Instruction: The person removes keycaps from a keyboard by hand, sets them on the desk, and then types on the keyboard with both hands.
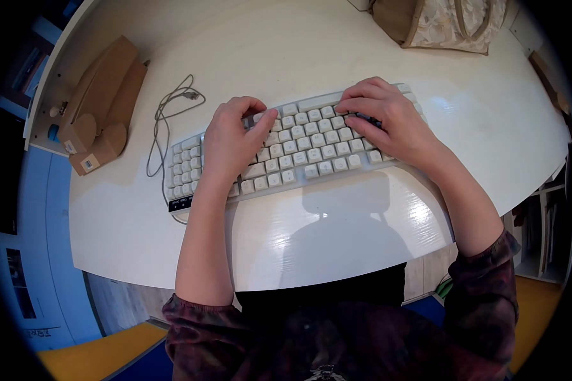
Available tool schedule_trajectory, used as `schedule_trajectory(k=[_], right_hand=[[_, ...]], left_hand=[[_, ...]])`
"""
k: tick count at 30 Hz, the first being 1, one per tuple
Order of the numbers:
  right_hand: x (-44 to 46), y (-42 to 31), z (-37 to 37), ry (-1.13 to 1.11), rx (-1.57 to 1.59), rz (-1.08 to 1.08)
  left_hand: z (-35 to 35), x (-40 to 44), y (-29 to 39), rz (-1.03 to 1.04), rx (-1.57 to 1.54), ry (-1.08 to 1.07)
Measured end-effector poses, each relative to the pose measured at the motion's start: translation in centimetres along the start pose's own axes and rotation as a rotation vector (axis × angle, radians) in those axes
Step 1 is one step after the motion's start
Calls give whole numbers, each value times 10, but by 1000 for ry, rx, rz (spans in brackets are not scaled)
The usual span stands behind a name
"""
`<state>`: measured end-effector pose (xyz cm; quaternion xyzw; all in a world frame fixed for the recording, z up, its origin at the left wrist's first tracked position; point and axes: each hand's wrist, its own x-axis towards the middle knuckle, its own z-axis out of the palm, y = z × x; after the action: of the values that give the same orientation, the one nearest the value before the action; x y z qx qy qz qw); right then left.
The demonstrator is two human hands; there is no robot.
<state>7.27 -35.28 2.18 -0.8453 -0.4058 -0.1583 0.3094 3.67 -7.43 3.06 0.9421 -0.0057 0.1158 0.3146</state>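
A white keyboard (290, 147) lies on the desk, turned around so its long space bar is on the far side and its number pad is on the left. My left hand (234, 136) rests over its left part, fingers bent at the far edge and thumb on the keys. Over the right part is my right hand (391, 120), with fingers bent and the thumb close to the index finger on the keys. A dark patch shows between that thumb and the fingers; its nature is unclear. Both hands cover some keys.
A grey cable (161, 117) lies loosely coiled left of the keyboard. Brown cardboard pieces (108, 95) stand at the desk's left side. A patterned bag (448, 25) sits at the back right. The white desk (260, 247) has a curved front edge.
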Motion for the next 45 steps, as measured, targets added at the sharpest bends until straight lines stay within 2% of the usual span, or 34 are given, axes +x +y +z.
schedule_trajectory(k=[5,8,11,14,17,20,26,35,38,45], right_hand=[[-1,2,-1,-7,0,-3],[-1,3,-1,-11,7,2],[-1,2,-1,-14,15,8],[-1,1,-1,-21,21,18],[0,1,-2,-31,11,15],[0,2,-2,-35,5,11],[-1,3,-4,-33,6,6],[-1,3,-3,-34,5,-1],[-1,3,-3,-32,4,0],[-2,3,-5,-31,9,0]], left_hand=[[-9,8,-18,-19,-173,-109],[-18,11,-23,-119,-288,-216],[-10,9,-24,-82,-225,-152],[-2,4,-16,39,-22,-18],[-1,4,-13,81,23,-19],[0,4,-11,48,-20,-27],[7,7,-19,138,23,2],[7,11,-21,72,-27,-31],[8,10,-24,-58,-252,-41],[6,6,-11,58,-211,-63]])
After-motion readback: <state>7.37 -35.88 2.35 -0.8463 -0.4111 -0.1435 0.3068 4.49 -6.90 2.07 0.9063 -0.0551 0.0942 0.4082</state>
